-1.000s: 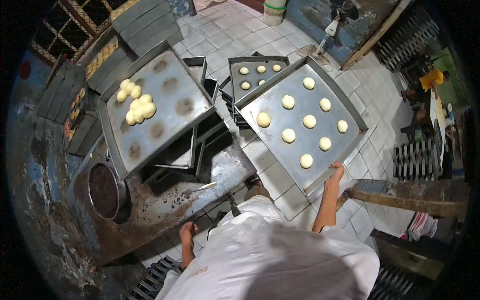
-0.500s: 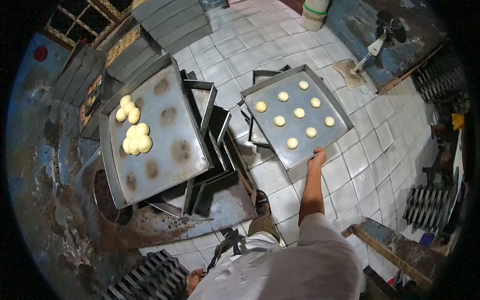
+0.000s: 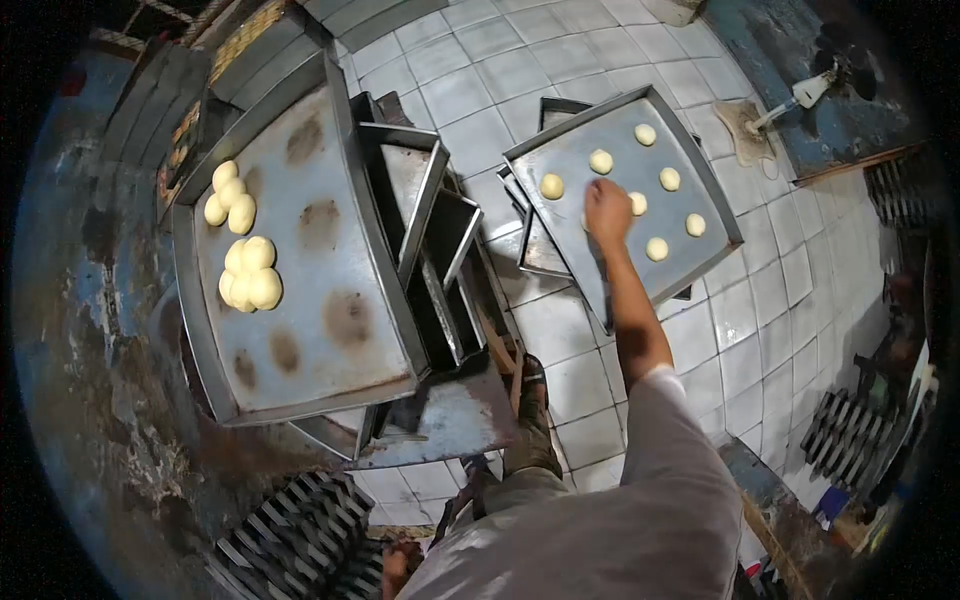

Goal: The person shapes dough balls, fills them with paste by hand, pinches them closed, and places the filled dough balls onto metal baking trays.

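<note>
My right hand reaches over the metal tray on the right. Its fingers are curled down around a dough ball, which they largely cover. Several pale round dough balls lie spaced apart on this tray, and my forearm may hide another. My left hand hangs low beside my body at the bottom edge, near a stack of dark slatted pieces. Its fingers are too hidden to read. A larger metal tray stands on the left, with dough balls clustered on its left side and dark stains across its base.
Crossed empty-looking trays are stacked beneath the left tray. More trays sit under the right one. A fan stands at the upper right on a blue worn surface. Dark slatted stacks are at the lower left and far right. White tiles cover the floor.
My right hand has left the near edge of the right tray and moved inward over its dough balls. The view has shifted, bringing both trays closer.
</note>
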Demonstrator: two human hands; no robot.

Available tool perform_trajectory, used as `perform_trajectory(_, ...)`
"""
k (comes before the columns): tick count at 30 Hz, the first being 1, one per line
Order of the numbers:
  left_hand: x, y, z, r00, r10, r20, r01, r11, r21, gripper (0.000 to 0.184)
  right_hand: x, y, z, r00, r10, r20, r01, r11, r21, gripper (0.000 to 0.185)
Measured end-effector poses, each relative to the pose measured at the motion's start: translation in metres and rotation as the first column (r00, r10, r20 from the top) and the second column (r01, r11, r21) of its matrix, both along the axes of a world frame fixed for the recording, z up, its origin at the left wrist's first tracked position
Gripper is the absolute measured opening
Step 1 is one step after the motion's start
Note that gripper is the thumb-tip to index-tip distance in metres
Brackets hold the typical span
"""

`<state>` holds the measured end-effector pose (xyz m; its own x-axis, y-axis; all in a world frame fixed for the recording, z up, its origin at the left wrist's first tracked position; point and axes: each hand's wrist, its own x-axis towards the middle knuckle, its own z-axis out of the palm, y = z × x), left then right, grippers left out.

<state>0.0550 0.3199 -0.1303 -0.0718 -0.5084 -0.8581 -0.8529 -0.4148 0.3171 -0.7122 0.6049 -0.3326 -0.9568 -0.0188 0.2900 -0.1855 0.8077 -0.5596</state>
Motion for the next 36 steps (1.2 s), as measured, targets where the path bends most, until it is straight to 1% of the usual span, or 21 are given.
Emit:
perform_trajectory(2, -0.024, -0.007, 0.003, 0.997, -0.009, -0.079, 0.006, 0.999, -0.042, 0.023, -0.02, -0.049, -0.002, 0.987, 0.105, 0.122, -0.12, 0.985, 0.126, 0.023)
perform_trajectory(3, -0.034, -0.011, 0.006, 0.989, -0.008, -0.147, -0.001, 0.998, -0.064, 0.022, -0.026, -0.062, -0.017, 0.986, 0.115, 0.119, -0.128, 0.985, 0.115, 0.023)
perform_trajectory(5, -0.049, -0.015, 0.014, 0.938, 0.01, -0.347, -0.05, 0.993, -0.106, 0.022, -0.035, -0.082, -0.046, 0.991, 0.114, 0.067, -0.131, 0.911, 0.391, 0.021)
perform_trajectory(6, -0.056, -0.017, 0.016, 0.933, 0.019, -0.358, -0.068, 0.99, -0.126, 0.021, -0.04, -0.087, -0.043, 0.99, 0.125, 0.061, -0.139, 0.913, 0.383, 0.021)
perform_trajectory(7, -0.054, -0.022, 0.013, 0.987, 0.022, -0.158, -0.045, 0.989, -0.144, 0.019, -0.043, -0.086, -0.04, 0.976, 0.046, 0.211, -0.127, 0.911, 0.392, 0.022)
perform_trajectory(9, -0.077, -0.017, 0.022, 0.993, -0.057, -0.102, 0.037, 0.98, -0.196, 0.019, -0.04, -0.076, -0.036, 0.935, -0.027, 0.355, -0.132, 0.899, 0.417, 0.024)
perform_trajectory(10, -0.092, -0.016, 0.026, 0.987, -0.154, -0.048, 0.139, 0.961, -0.241, 0.018, -0.039, -0.065, -0.034, 0.918, -0.061, 0.393, 0.017, 0.993, 0.114, 0.025)
perform_trajectory(11, -0.101, -0.015, 0.029, 0.955, -0.221, -0.199, 0.163, 0.948, -0.273, 0.018, -0.037, -0.057, -0.026, 0.898, -0.078, 0.433, 0.178, 0.965, -0.195, 0.025)
perform_trajectory(12, -0.11, -0.017, 0.025, 0.94, -0.15, -0.307, 0.063, 0.96, -0.274, 0.018, -0.03, -0.05, -0.006, 0.905, -0.08, 0.417, 0.17, 0.968, -0.183, 0.025)
perform_trajectory(13, -0.118, -0.019, 0.024, 0.922, -0.235, -0.308, 0.122, 0.931, -0.344, 0.017, -0.016, -0.04, 0.013, 0.867, 0.15, 0.475, 0.165, 0.814, -0.557, 0.026)
perform_trajectory(14, -0.151, -0.02, 0.039, 0.9, -0.319, -0.297, 0.181, 0.893, -0.412, 0.017, 0.005, -0.031, 0.042, 0.815, 0.383, 0.435, 0.199, 0.52, -0.831, 0.026)
perform_trajectory(16, -0.222, -0.013, 0.068, 0.846, -0.318, -0.428, 0.058, 0.853, -0.519, 0.015, 0.055, -0.037, 0.122, 0.765, 0.529, 0.368, 0.247, 0.286, -0.926, 0.025)
perform_trajectory(19, -0.309, -0.002, 0.121, 0.631, -0.352, -0.692, -0.074, 0.86, -0.505, 0.011, 0.132, -0.062, 0.224, 0.695, 0.694, 0.188, 0.231, 0.032, -0.972, 0.028)
perform_trajectory(22, -0.371, 0.0, 0.173, 0.356, -0.5, -0.789, 0.052, 0.854, -0.518, 0.028, 0.211, -0.097, 0.299, 0.573, 0.816, 0.076, 0.254, -0.089, -0.963, 0.026)
perform_trajectory(24, -0.383, -0.009, 0.184, 0.275, -0.301, -0.913, 0.197, 0.947, -0.252, 0.045, 0.257, -0.124, 0.332, 0.501, 0.866, 0.009, 0.198, -0.105, -0.975, 0.028)
perform_trajectory(26, -0.377, -0.027, 0.19, 0.253, -0.182, -0.95, 0.273, 0.956, -0.11, 0.037, 0.295, -0.152, 0.347, 0.434, 0.901, 0.029, 0.199, -0.064, -0.978, 0.03)
perform_trajectory(28, -0.352, -0.052, 0.18, 0.18, -0.168, -0.969, 0.165, 0.976, -0.139, 0.032, 0.33, -0.185, 0.363, 0.509, 0.852, 0.119, 0.095, 0.082, -0.992, 0.038)
perform_trajectory(30, -0.326, -0.083, 0.18, 0.23, -0.108, -0.967, 0.074, 0.993, -0.093, 0.027, 0.362, -0.22, 0.38, 0.558, 0.822, 0.111, -0.008, 0.14, -0.99, 0.04)
perform_trajectory(32, -0.3, -0.115, 0.175, 0.228, -0.092, -0.969, 0.055, 0.995, -0.081, 0.024, 0.403, -0.273, 0.376, 0.768, 0.616, 0.174, -0.245, 0.534, -0.81, 0.032)
perform_trajectory(34, -0.269, -0.155, 0.158, 0.255, -0.043, -0.966, 0.077, 0.997, -0.024, 0.023, 0.435, -0.33, 0.366, 0.895, 0.435, 0.101, -0.259, 0.691, -0.675, 0.029)
perform_trajectory(36, -0.238, -0.196, 0.153, 0.314, 0.086, -0.945, 0.115, 0.985, 0.128, 0.021, 0.464, -0.38, 0.353, 0.89, 0.353, 0.291, -0.062, 0.723, -0.688, 0.027)
